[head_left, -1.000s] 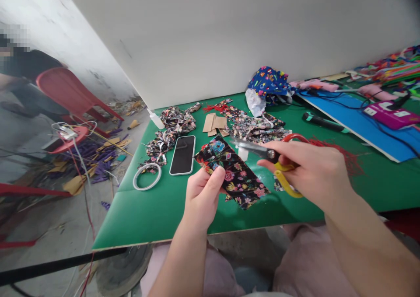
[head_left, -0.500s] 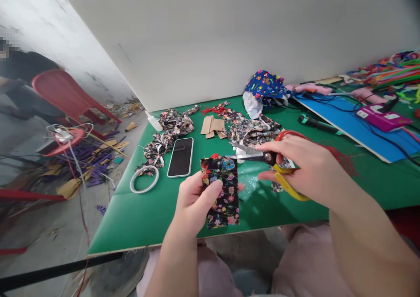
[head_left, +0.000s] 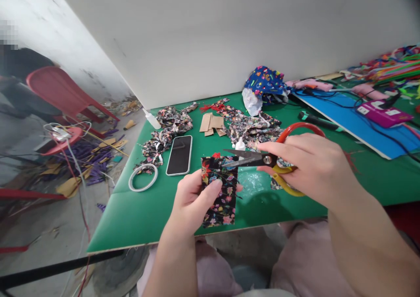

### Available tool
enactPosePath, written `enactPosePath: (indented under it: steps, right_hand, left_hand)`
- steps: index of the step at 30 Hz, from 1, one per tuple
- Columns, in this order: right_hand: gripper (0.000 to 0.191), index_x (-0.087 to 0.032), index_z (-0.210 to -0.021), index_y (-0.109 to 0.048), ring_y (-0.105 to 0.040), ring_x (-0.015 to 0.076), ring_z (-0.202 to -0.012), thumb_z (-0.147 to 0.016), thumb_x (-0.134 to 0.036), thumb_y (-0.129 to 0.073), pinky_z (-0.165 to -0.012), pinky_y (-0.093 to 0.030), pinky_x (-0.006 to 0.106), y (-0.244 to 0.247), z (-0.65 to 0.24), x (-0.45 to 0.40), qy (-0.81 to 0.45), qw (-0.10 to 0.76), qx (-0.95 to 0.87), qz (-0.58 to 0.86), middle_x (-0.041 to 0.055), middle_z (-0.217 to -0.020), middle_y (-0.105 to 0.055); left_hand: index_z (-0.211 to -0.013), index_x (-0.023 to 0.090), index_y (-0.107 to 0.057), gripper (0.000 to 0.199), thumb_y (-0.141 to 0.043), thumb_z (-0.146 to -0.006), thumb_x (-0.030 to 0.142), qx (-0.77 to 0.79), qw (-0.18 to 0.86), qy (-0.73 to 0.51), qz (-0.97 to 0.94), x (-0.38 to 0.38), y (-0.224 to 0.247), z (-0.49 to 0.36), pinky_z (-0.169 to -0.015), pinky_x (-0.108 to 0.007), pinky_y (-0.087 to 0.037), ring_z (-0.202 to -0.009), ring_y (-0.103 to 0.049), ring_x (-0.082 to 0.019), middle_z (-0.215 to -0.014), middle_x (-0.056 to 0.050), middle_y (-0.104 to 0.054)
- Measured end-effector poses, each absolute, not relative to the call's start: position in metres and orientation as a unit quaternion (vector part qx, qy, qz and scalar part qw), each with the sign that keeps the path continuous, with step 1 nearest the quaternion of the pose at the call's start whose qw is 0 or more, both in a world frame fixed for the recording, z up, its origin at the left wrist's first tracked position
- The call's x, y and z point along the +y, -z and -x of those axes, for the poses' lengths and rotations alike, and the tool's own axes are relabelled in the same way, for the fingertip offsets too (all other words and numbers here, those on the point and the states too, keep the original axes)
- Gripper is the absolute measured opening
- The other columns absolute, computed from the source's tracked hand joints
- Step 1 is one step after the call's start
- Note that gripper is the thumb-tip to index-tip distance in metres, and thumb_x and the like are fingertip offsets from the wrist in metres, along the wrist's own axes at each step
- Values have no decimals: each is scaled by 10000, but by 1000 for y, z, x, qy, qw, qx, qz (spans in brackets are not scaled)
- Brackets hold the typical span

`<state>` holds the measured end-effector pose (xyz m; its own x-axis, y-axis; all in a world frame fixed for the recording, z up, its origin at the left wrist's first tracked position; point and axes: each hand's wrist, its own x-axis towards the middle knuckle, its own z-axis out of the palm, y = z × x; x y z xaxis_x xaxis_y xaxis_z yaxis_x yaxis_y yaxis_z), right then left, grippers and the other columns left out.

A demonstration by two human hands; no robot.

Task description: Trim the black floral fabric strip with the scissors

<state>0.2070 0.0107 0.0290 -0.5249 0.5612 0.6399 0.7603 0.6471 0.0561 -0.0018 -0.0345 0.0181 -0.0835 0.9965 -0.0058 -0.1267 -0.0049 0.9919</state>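
My left hand pinches a rectangular piece of black floral fabric above the near edge of the table, thumb on its face. In my right hand is a pair of scissors with one red and one yellow handle loop. The blades are a little apart and reach over the upper right part of the fabric; whether they touch it I cannot tell. A red bit shows at the fabric's top edge. Just behind the blades stands a small white bottle.
On the green table lie a phone, a tape roll, cardboard pieces, floral fabric heaps and blue printed cloth. To the right are a blue board and a purple box. A person sits by a red chair.
The scissors have shifted left, their blades now spread over the fabric's top instead of beside its upper corner. My left hand still holds the fabric almost in place. The view has shifted slightly.
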Motion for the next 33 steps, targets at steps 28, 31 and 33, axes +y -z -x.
enactPosePath:
  steps: [28, 31, 33]
  right_hand:
    - [218, -229, -883, -588, -514, 84, -538, -714, -341, -669, -500, -388, 210, -28, -198, 4, -90, 448, -761, 460, -35, -655, -585]
    - [237, -237, -912, -589, -495, 84, -527, -709, -329, -671, -476, -387, 209, -26, -189, 3, -200, 409, -768, 450, -37, -654, -581]
    - [225, -230, -907, -596, -471, 78, -515, -713, -322, -663, -470, -380, 209, -25, -185, 4, -219, 392, -773, 448, -34, -658, -580]
  left_hand:
    - [-898, 211, -589, 206, -519, -823, 390, 457, 594, -377, -544, -24, -10, 13, -449, -199, -492, -581, -619, -136, -743, 8, -665]
    - [-893, 197, -568, 244, -471, -847, 416, 466, 566, -291, -615, -22, -9, 11, -437, -172, -449, -543, -579, -106, -710, 11, -642]
    - [-849, 183, -561, 269, -448, -857, 427, 467, 532, -250, -661, -20, -9, 9, -439, -160, -413, -499, -525, -80, -653, 20, -614]
